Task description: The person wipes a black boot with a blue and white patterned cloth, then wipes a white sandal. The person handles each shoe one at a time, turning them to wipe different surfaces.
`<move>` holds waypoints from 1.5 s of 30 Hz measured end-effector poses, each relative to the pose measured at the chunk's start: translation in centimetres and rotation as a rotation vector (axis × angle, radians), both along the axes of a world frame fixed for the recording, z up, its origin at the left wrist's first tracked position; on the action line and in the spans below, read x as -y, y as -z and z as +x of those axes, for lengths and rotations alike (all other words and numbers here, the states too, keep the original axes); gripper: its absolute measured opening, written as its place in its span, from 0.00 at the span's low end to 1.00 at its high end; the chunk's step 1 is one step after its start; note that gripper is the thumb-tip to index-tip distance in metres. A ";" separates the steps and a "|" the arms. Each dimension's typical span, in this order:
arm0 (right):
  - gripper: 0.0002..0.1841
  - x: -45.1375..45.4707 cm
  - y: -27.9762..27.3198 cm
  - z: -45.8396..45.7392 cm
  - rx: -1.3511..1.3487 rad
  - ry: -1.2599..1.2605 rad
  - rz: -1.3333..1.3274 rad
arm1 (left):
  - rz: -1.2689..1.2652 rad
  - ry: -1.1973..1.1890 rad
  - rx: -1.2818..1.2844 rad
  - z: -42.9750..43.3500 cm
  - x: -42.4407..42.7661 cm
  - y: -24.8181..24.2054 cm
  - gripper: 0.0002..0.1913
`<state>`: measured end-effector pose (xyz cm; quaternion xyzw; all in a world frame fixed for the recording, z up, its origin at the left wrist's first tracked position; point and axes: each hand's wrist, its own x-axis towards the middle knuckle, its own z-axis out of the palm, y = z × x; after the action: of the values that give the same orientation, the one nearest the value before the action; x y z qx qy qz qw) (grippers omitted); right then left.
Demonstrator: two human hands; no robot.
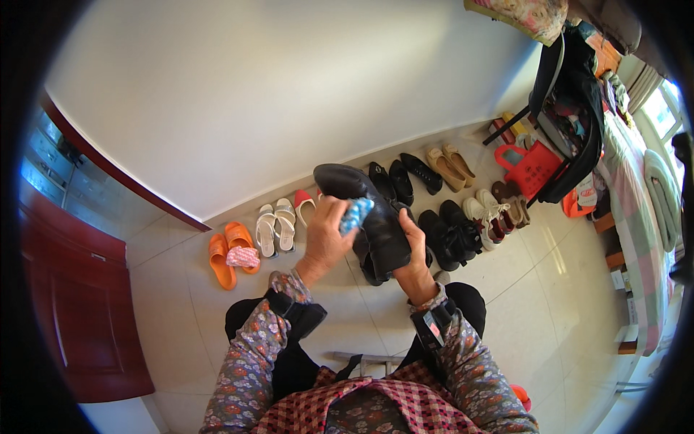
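A black leather boot (382,233) is held up before me, its toe pointing to the upper left. My right hand (415,255) grips it at the shaft end, thumb on the outside. In my left hand (328,230) is a bunched blue and white cloth (356,215), which is against or close to the boot's side. Behind and below the boot, partly covered by it, another black shoe (370,270) shows on the floor.
Along the wall stand white sandals (275,228), black flats (401,182) and beige flats (450,168). Orange slippers (221,263) with a pink patterned cloth (243,256) are at left. Black shoes (448,234), white sneakers (484,217) and a red bag (534,168) are at right.
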<state>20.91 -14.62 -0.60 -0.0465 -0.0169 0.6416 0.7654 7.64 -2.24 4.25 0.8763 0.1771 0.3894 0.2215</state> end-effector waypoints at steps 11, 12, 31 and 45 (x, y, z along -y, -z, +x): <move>0.52 0.0 1.9 0.9 -0.142 -0.024 0.211 | -0.067 0.013 0.047 0.5 0.4 0.6 0.18; 0.52 0.0 1.8 1.0 -0.149 -0.042 0.228 | -0.120 -0.033 0.069 0.3 -0.8 0.6 0.16; 0.48 0.6 -1.7 1.0 0.065 -0.034 -0.090 | -1.015 0.172 0.295 -2.0 -5.1 -1.0 0.19; 0.41 2.7 -1.1 -0.5 -0.154 -0.079 0.141 | -1.146 0.066 0.223 -2.1 -5.7 -1.0 0.15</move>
<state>20.45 -17.33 0.53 0.0578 -0.0050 0.6701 0.7400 5.52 3.49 5.21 0.5756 0.3079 0.3141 0.6893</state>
